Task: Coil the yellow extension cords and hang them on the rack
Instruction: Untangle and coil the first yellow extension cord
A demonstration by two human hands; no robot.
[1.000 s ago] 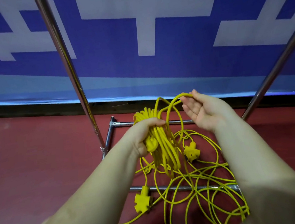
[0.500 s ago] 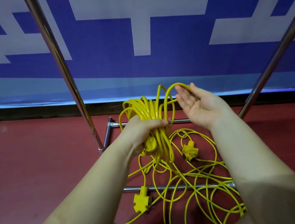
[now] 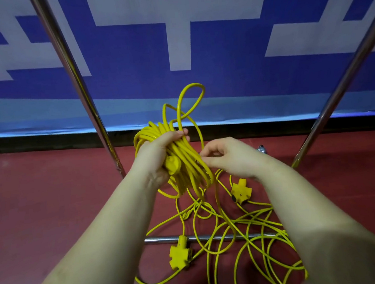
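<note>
My left hand (image 3: 160, 154) grips a thick coil of yellow extension cord (image 3: 184, 165), fingers wrapped over its top, with a round yellow plug against the palm. One fresh loop (image 3: 191, 94) stands up above the coil. My right hand (image 3: 228, 156) sits just right of the coil, its fingertips pinching a strand at the coil's side. Loose yellow cord (image 3: 246, 233) lies tangled on the red floor below, with two three-way socket heads (image 3: 179, 253) (image 3: 240, 190).
The metal rack's two slanted uprights (image 3: 77, 84) (image 3: 343, 84) rise left and right, and its base bar (image 3: 160, 239) lies on the red floor under the loose cord. A blue and white banner (image 3: 194, 47) covers the wall behind.
My right hand laid its raised loop onto the coil, then dropped down to the coil's right side and pinched a strand. The left hand lifted the coil slightly.
</note>
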